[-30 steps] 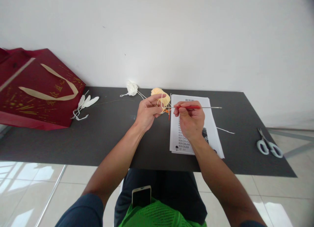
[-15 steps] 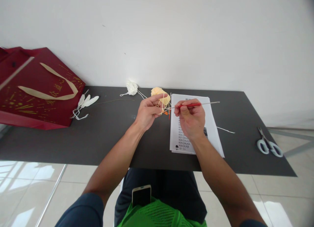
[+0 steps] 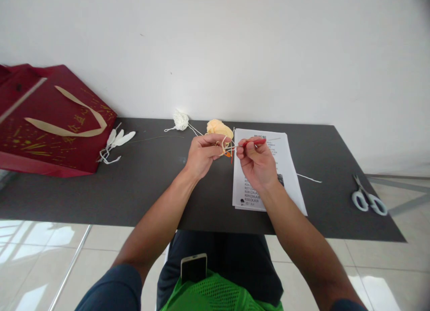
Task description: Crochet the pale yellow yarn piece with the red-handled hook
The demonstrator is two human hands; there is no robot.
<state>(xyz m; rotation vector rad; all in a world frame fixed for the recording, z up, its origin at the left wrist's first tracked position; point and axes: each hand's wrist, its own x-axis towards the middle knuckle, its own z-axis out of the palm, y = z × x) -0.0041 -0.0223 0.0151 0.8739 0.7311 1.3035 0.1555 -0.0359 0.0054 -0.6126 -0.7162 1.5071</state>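
Note:
My left hand (image 3: pixel 202 154) pinches pale yellow yarn (image 3: pixel 223 145), with a strand running over the index finger. A red-handled crochet hook (image 3: pixel 254 142) is gripped in my right hand (image 3: pixel 259 164), its thin metal tip pointing left into the yarn at my left fingertips. Behind my left hand lies a yellow yarn ball (image 3: pixel 219 128). A small orange piece (image 3: pixel 229 154) shows just below the yarn, between the hands; its kind is unclear. Under my right hand are printed sheets (image 3: pixel 289 190) with rows of text.
White yarn (image 3: pixel 180 120) lies at the table's back edge. White leaf-shaped pieces (image 3: pixel 121 138) with loose strings rest beside a dark red paper bag (image 3: pixel 63 123) on the left. Scissors (image 3: pixel 367 199) are near the right edge. A phone (image 3: pixel 194 268) sits at my lap.
My right hand and the crochet hook have shifted a little left, closer to my left hand. My left index finger has lowered slightly.

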